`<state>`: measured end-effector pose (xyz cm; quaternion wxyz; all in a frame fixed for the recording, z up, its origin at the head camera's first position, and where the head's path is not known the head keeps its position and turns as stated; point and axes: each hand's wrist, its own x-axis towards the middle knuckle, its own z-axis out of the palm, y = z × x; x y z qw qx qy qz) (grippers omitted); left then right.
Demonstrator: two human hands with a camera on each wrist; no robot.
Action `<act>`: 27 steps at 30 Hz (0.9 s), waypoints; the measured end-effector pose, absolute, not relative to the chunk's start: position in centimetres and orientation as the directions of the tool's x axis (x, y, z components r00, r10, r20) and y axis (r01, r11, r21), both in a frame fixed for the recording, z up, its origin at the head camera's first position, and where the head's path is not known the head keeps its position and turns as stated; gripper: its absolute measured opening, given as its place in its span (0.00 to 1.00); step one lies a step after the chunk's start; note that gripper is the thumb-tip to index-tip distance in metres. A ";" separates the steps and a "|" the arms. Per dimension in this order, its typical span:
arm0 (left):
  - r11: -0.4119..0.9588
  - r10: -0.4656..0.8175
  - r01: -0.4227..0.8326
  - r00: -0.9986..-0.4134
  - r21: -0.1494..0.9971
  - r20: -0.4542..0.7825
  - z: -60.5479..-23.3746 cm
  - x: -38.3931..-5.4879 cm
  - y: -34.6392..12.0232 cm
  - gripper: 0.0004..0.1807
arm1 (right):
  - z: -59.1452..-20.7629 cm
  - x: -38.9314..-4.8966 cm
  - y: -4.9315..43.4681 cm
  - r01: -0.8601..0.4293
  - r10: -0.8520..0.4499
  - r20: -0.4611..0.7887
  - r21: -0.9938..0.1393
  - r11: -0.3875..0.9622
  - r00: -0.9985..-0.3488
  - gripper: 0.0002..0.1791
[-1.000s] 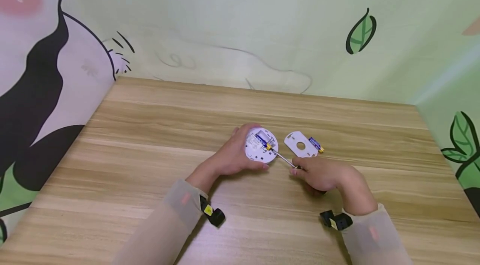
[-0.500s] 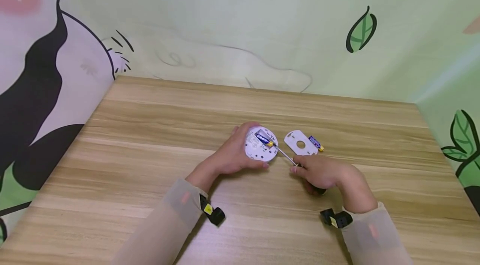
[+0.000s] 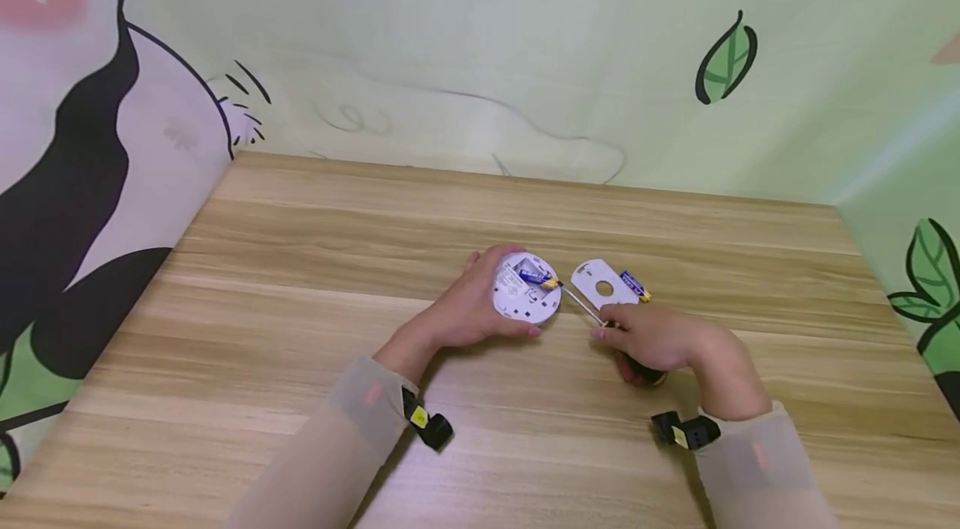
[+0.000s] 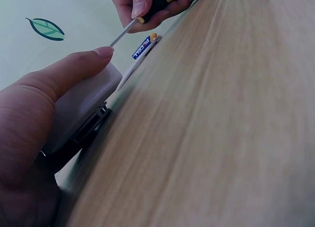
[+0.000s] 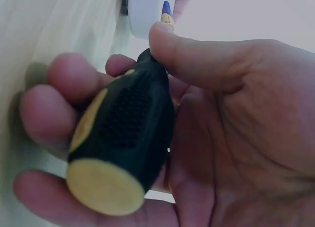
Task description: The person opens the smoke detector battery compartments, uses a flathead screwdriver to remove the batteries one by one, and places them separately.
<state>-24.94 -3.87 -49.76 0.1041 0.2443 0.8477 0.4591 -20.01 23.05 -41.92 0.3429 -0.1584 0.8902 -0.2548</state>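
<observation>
A round white device, resembling a smoke detector, is held by my left hand, thumb at its near edge and fingers round the far side. Its back faces up, showing a recessed battery compartment. A blue and yellow battery lies aslant there, its yellow end sticking out toward the device's right rim. My right hand grips a screwdriver by its black and yellow handle. The metal shaft points at the battery's yellow end; whether the tip touches it, I cannot tell. In the left wrist view the device is seen edge-on.
Just right of the device lies a flat white plate with a round hole. A second blue and yellow battery rests against its right edge. Everything is on a wood-grain table, with a printed wall behind.
The battery's yellow end has come up out of the compartment and shifted right, turning the battery flatter across the device. My right hand has drawn slightly right with the screwdriver. My left hand keeps its hold.
</observation>
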 end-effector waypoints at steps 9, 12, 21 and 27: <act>0.469 0.510 0.318 -0.859 0.824 0.041 -49.7 -24.9 -3.7 0.62 | -41.2 -20.0 23.5 -0.104 -0.440 -0.508 -0.560 0.822 -0.741 0.17; 0.469 0.511 0.322 -0.858 0.822 0.044 -49.7 -24.9 -3.7 0.62 | -41.0 -20.1 23.5 -0.154 -0.435 -0.474 -0.521 0.839 -0.765 0.24; 0.480 0.512 0.325 -0.858 0.815 0.041 -49.6 -24.8 -3.8 0.63 | -41.1 -20.3 23.2 -0.144 -0.417 -0.420 -0.544 0.827 -0.806 0.17; 0.478 0.516 0.322 -0.856 0.817 0.035 -49.6 -24.8 -3.7 0.63 | -41.2 -20.4 23.0 -0.152 -0.405 -0.392 -0.536 0.830 -0.826 0.14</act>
